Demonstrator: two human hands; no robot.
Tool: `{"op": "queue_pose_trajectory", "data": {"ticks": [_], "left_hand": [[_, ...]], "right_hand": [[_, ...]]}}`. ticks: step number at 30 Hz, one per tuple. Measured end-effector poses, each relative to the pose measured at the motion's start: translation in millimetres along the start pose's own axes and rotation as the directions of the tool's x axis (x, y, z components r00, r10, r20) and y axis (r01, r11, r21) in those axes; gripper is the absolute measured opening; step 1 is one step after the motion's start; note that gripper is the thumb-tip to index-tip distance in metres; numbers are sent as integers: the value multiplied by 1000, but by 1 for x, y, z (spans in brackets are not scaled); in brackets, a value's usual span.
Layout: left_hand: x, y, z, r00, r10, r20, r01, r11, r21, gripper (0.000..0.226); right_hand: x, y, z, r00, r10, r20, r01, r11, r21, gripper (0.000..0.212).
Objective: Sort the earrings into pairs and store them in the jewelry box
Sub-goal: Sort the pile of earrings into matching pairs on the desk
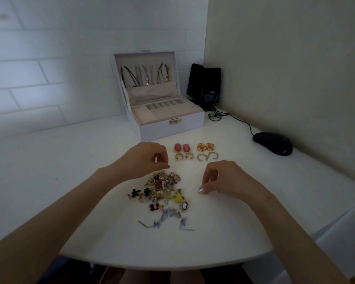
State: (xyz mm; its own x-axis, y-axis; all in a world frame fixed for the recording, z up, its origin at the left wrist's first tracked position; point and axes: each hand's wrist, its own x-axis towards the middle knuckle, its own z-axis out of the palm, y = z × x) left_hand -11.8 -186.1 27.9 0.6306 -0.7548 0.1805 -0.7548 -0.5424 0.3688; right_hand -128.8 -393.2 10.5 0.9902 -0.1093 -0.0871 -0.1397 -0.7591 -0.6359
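Note:
A mixed pile of earrings (162, 191) lies on the white table (70, 181) in front of me. Beyond it several pairs sit sorted: pink ovals (182, 148), round gold ones (205, 146), small gold hoops (184, 155) and thin hoops (207, 156). The open white jewelry box (166, 121) stands behind them, necklaces hanging in its lid. My left hand (150, 158) hovers above the pile's far edge with fingers curled; whether it holds anything I cannot tell. My right hand (223, 179) pinches a small gold earring (204, 193) at the table surface, right of the pile.
Black speakers (205, 87) stand right of the box against the wall. A black mouse (273, 143) with its cable lies at the right. The table's curved front edge runs close to my body.

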Motion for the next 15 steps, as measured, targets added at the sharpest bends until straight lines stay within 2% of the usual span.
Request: {"op": "queue_pose_trajectory", "data": {"ticks": [5,10,13,15], "left_hand": [[-17,-8,-7,998,-27,58,36,986,-161,10],[-29,-20,-3,974,-29,227,65,986,-152,24],[-34,-24,-3,968,-42,249,92,977,-192,32],[-37,-25,-6,962,-40,272,102,971,-218,51]], "right_hand": [[0,-8,6,999,-33,19,34,998,-47,24],[2,-22,20,990,-121,77,126,991,-53,20],[6,-29,22,984,-151,96,147,988,49,16],[12,-35,24,979,-200,31,196,974,114,11]]}}
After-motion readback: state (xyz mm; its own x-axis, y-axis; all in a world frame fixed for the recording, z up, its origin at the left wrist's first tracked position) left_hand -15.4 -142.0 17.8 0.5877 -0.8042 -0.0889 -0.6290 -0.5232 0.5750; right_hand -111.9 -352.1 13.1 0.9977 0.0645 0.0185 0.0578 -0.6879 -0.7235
